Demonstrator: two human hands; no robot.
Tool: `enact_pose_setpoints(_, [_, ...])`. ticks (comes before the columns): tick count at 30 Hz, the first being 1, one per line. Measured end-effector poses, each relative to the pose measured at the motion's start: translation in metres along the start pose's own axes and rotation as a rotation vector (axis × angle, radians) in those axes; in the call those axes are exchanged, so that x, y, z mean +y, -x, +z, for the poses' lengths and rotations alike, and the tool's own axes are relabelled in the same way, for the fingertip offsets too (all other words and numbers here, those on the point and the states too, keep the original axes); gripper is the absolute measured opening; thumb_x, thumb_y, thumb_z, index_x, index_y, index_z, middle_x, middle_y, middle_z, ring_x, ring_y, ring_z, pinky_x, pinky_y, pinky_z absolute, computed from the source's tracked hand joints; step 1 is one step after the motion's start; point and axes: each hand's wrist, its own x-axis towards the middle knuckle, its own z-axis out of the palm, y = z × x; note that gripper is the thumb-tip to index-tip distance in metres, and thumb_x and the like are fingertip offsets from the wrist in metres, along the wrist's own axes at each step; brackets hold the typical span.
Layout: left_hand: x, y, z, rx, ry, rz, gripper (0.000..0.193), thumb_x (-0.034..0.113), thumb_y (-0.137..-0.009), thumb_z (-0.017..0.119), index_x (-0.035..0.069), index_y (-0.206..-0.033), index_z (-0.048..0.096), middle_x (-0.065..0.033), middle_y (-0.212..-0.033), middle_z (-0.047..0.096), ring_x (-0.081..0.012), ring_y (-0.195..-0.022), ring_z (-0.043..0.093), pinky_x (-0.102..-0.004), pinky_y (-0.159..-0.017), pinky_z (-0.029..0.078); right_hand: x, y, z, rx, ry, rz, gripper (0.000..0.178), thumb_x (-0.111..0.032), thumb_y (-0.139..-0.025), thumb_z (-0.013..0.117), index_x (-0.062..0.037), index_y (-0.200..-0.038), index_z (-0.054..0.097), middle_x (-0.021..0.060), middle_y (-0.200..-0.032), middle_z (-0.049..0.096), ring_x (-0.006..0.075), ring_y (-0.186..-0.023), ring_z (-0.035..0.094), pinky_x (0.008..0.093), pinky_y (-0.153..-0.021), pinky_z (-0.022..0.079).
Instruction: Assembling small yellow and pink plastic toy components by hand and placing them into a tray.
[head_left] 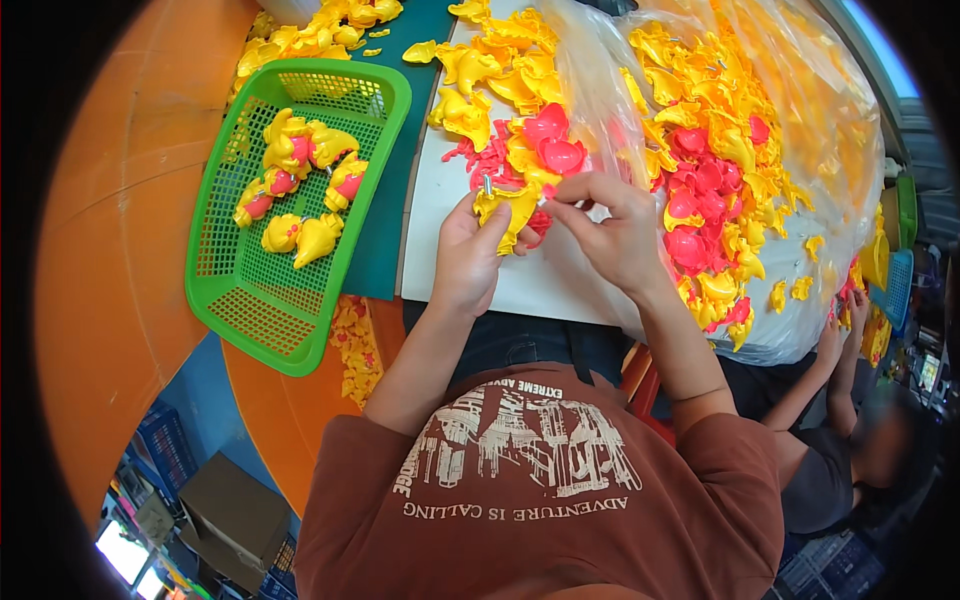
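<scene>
I hold a yellow plastic toy shell piece point(508, 208) in front of my tummy, over the near edge of the white counter point(440, 190). My left hand point(468, 258) is closed around its lower left end, with my thumb on top. My right hand point(608, 228) comes from the right side, and its fingers are pinched tight on the piece's upper right tip; I cannot tell if they also hold something tiny there. So the piece sits right between both hands, and its long way runs from low on the left to high on the right. Both hands touch it, so neither one is nearer. It is bright, smooth and curved, a bit like a banana. Just behind it lie pink plastic heart-shaped pieces point(553, 140) and more yellow ones spilling from a big clear plastic bag point(800, 130). To my left, well apart, a green plastic mesh basket point(225, 300) holds a few put-together yellow and pink toys point(300, 165).
</scene>
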Motion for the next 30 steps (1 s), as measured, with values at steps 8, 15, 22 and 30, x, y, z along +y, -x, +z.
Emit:
enact_pose_setpoints(8, [0.002,0.005,0.004,-0.145,-0.043,-0.008,0.018,0.009,-0.093,0.048,0.0,-0.109,0.05,-0.0079,-0.091,0.062,-0.0143,-0.073,0.062,-0.0247,-0.061,0.047,-0.01,-0.013,-0.001,-0.036,0.058,-0.542,0.016,0.0,-0.067,0.074,-0.002,-0.081,0.067,0.007,-0.077,0.063,0.0193,-0.074,0.061,0.029,-0.066,0.047])
enact_pose_setpoints(15, [0.003,0.009,0.009,-0.143,-0.084,-0.008,0.017,0.006,-0.093,0.048,0.0,-0.108,0.05,-0.0076,-0.09,0.061,-0.0138,-0.073,0.061,-0.0242,-0.061,0.046,-0.005,-0.011,0.003,0.016,0.0,-0.568,0.015,0.0,-0.066,0.074,-0.0023,-0.08,0.069,0.0061,-0.077,0.062,0.019,-0.073,0.059,0.0283,-0.065,0.046])
enact_pose_setpoints(22, [0.004,0.009,0.009,-0.138,-0.095,-0.024,0.016,0.005,-0.092,0.048,0.0,-0.107,0.05,-0.0071,-0.088,0.06,-0.0131,-0.071,0.06,-0.0236,-0.059,0.046,0.0,-0.011,0.005,0.015,-0.005,-0.648,0.017,0.001,-0.065,0.074,-0.0022,-0.082,0.07,0.0065,-0.078,0.062,0.0196,-0.072,0.058,0.0286,-0.064,0.046])
enact_pose_setpoints(30, [0.003,0.01,0.005,-0.147,-0.054,-0.034,0.016,0.004,-0.092,0.048,0.0,-0.107,0.049,-0.0075,-0.087,0.06,-0.0129,-0.07,0.06,-0.023,-0.059,0.045,0.006,-0.015,0.008,-0.019,0.0,-0.701,0.015,0.002,-0.072,0.071,0.0001,-0.087,0.069,0.0087,-0.08,0.061,0.0191,-0.076,0.06,0.0278,-0.062,0.048])
